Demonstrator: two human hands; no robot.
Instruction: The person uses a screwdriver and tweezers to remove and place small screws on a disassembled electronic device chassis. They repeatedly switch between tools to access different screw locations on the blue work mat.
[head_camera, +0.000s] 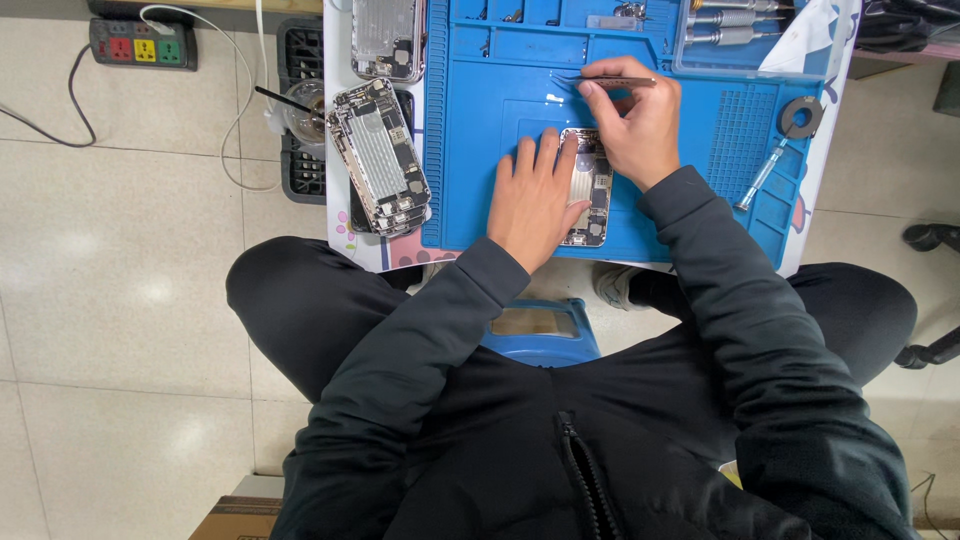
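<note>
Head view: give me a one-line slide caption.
Left hand steadies an opened phone on a blue repair mat while right hand holds tweezers above it.

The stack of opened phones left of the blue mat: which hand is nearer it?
Left. The left hand lies on the phone on the mat, closer to the stack of opened phones. The right hand, holding tweezers, is farther off.
</note>
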